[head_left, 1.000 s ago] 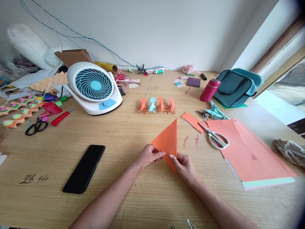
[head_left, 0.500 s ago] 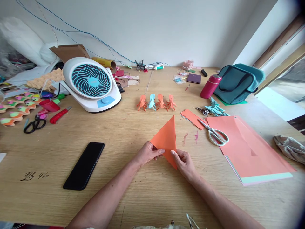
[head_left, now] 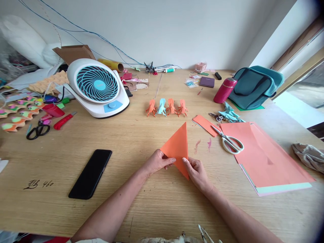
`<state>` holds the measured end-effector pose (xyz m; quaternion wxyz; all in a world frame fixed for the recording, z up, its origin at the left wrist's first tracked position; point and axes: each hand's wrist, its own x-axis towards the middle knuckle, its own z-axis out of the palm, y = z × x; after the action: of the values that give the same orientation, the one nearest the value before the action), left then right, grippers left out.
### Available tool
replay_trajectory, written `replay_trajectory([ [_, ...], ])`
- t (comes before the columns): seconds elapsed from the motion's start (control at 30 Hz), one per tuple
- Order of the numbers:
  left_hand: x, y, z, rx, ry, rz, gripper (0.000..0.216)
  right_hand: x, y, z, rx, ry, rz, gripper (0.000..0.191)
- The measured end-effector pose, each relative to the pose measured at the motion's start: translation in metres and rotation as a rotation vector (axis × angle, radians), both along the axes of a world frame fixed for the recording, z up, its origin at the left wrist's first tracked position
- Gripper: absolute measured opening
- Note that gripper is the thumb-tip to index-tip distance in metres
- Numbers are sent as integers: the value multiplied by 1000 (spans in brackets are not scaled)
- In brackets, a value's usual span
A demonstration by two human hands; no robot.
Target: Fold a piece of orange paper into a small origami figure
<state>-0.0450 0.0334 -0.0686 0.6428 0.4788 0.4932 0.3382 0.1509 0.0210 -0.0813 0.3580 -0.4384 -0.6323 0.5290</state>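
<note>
An orange sheet of paper [head_left: 177, 144], folded into a triangle, is held between my two hands above the table. My left hand [head_left: 162, 161] pinches its left edge, thumb lying on top and fingers beneath. On the lower right edge, my right hand [head_left: 196, 170] grips the paper the same way. One point of the triangle faces away from me, another comes down between my hands. Beyond it stand several folded paper figures [head_left: 171, 107] in a row, orange ones and a light blue one.
White-handled scissors [head_left: 231, 144] lie across orange paper sheets [head_left: 268, 158] on the right. A black phone [head_left: 90, 173] rests at left, below a white fan [head_left: 97, 89]. Further right are a pink bottle [head_left: 225, 90], a teal bag [head_left: 254, 87] and folded light blue paper pieces [head_left: 231, 114].
The view has shifted very slightly. My hands keep the same hold on the folded orange paper, and nothing else has visibly moved.
</note>
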Motion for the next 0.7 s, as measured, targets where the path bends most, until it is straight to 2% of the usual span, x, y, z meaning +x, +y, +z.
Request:
replay_trajectory([
  [0.27, -1, 1, -1, 4, 19, -45, 36, 0, 0, 3, -17, 12, -37, 58],
  [0.47, -2, 0, 5, 10, 15, -90, 31, 0, 0, 7, -25, 36, -58, 58],
  [0.7, -2, 0, 7, 27, -8, -106, 36, 0, 1, 5, -38, 75, -73, 57],
])
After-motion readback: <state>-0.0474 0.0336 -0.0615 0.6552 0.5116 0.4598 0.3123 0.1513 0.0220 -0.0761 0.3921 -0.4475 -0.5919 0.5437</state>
